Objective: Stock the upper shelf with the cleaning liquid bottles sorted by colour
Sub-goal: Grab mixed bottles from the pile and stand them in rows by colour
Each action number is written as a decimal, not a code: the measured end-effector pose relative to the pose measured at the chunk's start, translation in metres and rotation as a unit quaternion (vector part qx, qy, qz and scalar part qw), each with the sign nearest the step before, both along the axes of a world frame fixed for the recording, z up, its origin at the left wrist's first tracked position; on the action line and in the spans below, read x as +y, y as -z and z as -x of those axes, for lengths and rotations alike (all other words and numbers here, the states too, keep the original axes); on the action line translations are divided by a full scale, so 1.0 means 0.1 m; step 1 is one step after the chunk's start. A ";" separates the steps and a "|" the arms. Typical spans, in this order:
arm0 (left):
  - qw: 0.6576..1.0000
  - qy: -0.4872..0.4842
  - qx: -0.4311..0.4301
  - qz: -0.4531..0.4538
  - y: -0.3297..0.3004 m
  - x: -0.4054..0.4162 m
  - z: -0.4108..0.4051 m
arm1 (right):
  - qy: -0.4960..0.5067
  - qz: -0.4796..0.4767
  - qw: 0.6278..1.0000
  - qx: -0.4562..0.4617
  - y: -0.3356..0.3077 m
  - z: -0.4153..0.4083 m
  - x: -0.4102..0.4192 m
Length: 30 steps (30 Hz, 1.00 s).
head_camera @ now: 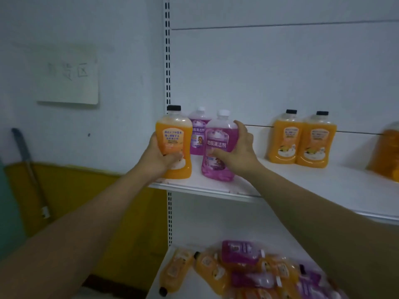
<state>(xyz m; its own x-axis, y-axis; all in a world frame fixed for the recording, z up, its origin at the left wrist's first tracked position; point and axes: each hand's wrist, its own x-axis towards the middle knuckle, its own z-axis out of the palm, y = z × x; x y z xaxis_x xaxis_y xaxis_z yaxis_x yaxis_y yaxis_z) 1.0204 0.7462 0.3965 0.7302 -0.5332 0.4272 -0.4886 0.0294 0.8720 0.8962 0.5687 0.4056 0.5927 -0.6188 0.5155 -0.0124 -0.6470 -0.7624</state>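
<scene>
The cleaning liquid bottles stand partly sorted on the upper shelf (pixel 302 180). At its left front corner the left hand (pixel 158 157) has its fingers wrapped round the lower body of an orange bottle (pixel 173 143) with a black cap, upright, its base at the shelf's front edge. Just beside it the right hand (pixel 239 152) grasps a purple bottle (pixel 218 147) with a white cap, thumb across its front label and fingers behind its shoulder; the bottle tilts slightly. A second purple bottle (pixel 198 134) stands behind these two, near the back panel. Toward the right, two orange bottles (pixel 301 141) stand touching each other. On the lower shelf (pixel 164 277) lies a heap of orange and purple bottles (pixel 248 270).
</scene>
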 end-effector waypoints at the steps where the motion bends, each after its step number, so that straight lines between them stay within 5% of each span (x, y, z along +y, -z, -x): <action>1: 1.000 0.011 -0.013 -0.025 0.00 -0.02 -0.02 | 0.001 0.005 1.000 0.017 0.00 -0.04 -0.07; 30: 0.998 0.022 0.005 -0.056 0.11 -0.27 -0.38 | 0.110 -0.065 0.988 0.087 0.08 -0.96 -0.88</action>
